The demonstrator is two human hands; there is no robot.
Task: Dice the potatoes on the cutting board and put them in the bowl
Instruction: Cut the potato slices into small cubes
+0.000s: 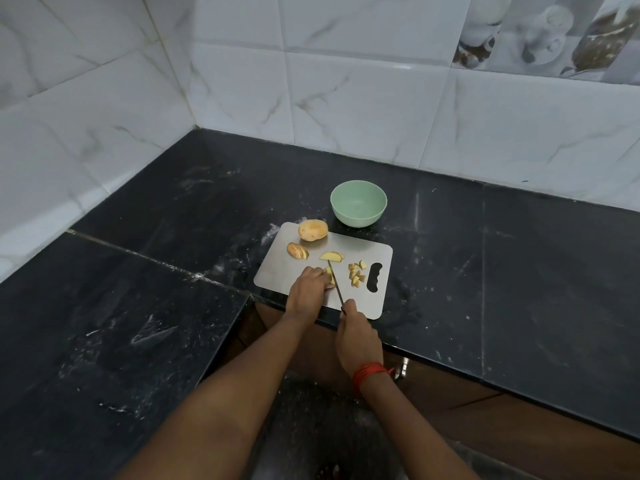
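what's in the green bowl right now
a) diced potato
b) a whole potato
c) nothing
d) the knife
c: the green bowl shows only its bare inside, while the diced pieces lie on the cutting board.

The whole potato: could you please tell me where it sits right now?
In the head view, the whole potato lies on the far left corner of the cutting board, just left of the green bowl.
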